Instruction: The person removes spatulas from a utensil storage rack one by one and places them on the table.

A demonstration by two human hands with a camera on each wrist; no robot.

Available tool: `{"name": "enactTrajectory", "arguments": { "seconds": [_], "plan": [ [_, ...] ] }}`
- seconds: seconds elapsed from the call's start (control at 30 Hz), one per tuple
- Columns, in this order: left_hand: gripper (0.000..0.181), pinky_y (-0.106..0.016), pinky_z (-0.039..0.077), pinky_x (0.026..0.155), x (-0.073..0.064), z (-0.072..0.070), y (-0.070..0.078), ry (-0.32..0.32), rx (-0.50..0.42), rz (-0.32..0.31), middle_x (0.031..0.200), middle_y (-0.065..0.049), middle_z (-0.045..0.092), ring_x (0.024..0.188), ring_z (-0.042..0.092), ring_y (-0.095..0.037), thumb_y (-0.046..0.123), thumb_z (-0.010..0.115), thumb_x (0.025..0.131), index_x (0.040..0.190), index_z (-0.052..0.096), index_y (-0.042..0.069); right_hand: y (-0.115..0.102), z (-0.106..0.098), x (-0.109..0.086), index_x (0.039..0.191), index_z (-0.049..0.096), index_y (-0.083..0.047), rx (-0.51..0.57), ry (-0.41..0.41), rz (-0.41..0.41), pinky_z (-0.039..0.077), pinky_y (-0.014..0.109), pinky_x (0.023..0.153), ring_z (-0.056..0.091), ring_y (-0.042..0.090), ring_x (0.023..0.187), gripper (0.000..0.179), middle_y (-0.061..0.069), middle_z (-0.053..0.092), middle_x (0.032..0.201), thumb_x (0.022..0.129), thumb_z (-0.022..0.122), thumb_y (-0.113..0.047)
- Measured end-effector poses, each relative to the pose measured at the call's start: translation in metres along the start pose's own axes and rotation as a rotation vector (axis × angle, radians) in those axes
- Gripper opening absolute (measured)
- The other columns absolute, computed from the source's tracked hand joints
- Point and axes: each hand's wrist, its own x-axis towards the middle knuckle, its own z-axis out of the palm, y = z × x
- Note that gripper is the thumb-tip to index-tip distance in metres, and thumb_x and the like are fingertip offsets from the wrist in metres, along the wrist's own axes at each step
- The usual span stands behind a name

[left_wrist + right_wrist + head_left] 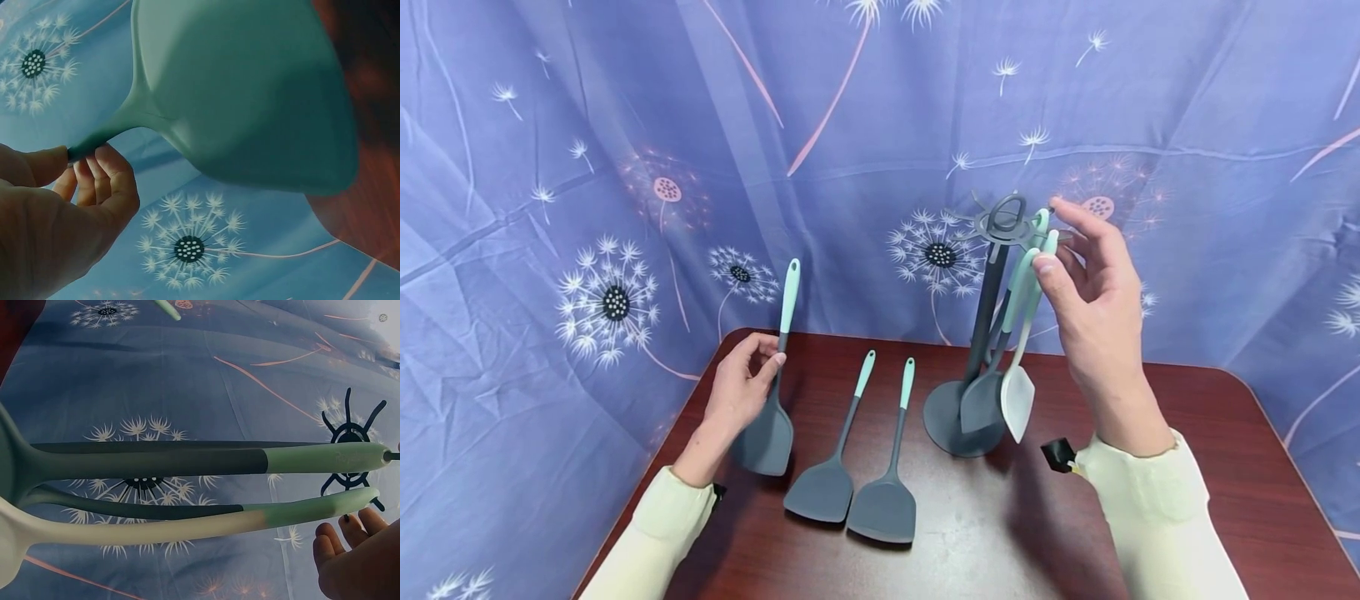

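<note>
Left hand (741, 389), lower left of frame, pinches dark-grey, mint-handled flat spatula (766, 443) by shaft, long axis near-vertical; dark-grey hook-topped rack (987, 308) stands right of centre. Right hand (1101, 300), nearer rack, bends fingers (1084, 220) beside pale, mint-handled spoon-shaped utensil (1018, 395); cannot tell whether gripping.

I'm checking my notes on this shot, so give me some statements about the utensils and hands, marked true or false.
1. The left hand holds a spatula. True.
2. Three spatulas lie on the table. False: two spatulas lie on the table.
3. The rack stands to the right of those two in the head view. True.
4. The right hand rests on the table. False: the right hand is raised beside the top of the rack.
5. The white spoon's handle ends in red. False: the white spoon has a mint-green handle end.
</note>
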Motion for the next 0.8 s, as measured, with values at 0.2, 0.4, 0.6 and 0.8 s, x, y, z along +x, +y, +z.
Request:
{"name": "enactTrajectory", "arguments": {
  "seconds": [0.2,0.4,0.6,0.8],
  "plan": [
    [0.014,-0.029,0.044,0.072,0.000,0.003,-0.009,-0.052,0.016,-0.017,0.102,-0.010,0.069,0.087,0.059,-0.022,0.010,0.069,0.104,0.118,0.070,0.007,0.000,0.000,0.000,0.145,0.062,-0.006,0.006,0.003,0.000,0.041,0.029,0.114,0.053,0.028,0.126,0.053,0.012,0.058,0.151,0.093,0.075,-0.001],
    [0.013,-0.031,0.043,0.071,-0.001,0.008,-0.016,-0.079,0.037,-0.050,0.099,-0.009,0.069,0.077,0.053,-0.021,0.009,0.070,0.103,0.116,0.071,0.008,0.001,0.000,0.000,0.144,0.062,-0.004,0.024,0.001,-0.006,0.042,0.029,0.114,0.054,0.028,0.126,0.052,0.013,0.057,0.151,0.094,0.074,0.001],
    [0.012,-0.031,0.042,0.070,-0.003,0.014,-0.021,-0.108,0.035,-0.087,0.099,-0.008,0.069,0.075,0.052,-0.022,0.011,0.070,0.104,0.116,0.070,0.009,0.001,0.000,0.001,0.144,0.062,-0.004,0.016,0.005,-0.009,0.042,0.028,0.112,0.053,0.027,0.124,0.052,0.013,0.057,0.151,0.094,0.074,0.001],
    [0.013,-0.032,0.043,0.069,-0.004,0.018,-0.025,-0.130,0.037,-0.103,0.098,-0.009,0.069,0.074,0.052,-0.022,0.011,0.069,0.104,0.116,0.071,0.008,0.001,0.000,0.000,0.145,0.062,-0.005,0.002,0.003,-0.006,0.042,0.028,0.112,0.053,0.027,0.123,0.052,0.012,0.057,0.151,0.094,0.074,-0.001]
  ]
}}
